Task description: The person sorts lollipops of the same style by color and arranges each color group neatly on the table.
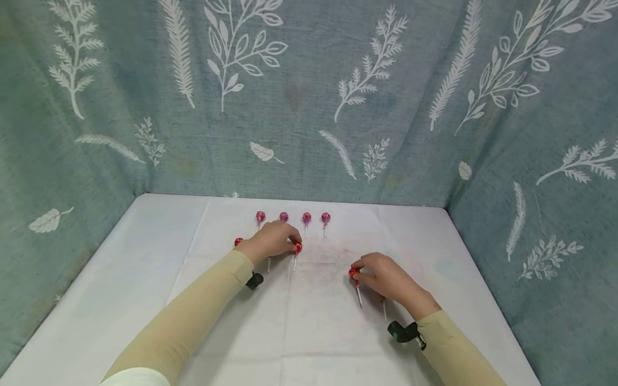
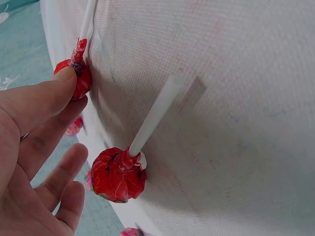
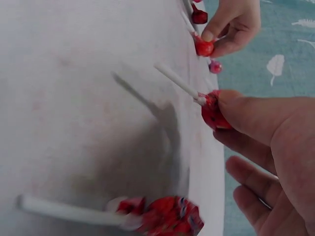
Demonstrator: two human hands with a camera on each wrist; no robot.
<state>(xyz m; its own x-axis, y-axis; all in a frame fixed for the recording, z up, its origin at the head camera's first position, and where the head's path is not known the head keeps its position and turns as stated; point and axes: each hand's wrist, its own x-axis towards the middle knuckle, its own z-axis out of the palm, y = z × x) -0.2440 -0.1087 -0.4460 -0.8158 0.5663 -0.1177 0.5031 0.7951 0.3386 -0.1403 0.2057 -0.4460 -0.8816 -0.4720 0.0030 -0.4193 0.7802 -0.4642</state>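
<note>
Thumb and forefinger of my left hand pinch the head of a red-wrapped lollipop, its white stick pointing toward me. In the left wrist view, another red lollipop lies beside that hand on the white cloth. My right hand pinches a second red lollipop by its wrapped head; its shadow falls on the cloth apart from the stick. Below that hand in the right wrist view lies one more red lollipop, mostly hidden by the hand in the head view, where only its stick shows.
Behind my left hand, several pink lollipops lie in a row, sticks toward me. A red lollipop peeks out left of my left wrist. White cloth covers the table, with green leaf-patterned curtains at the back and sides.
</note>
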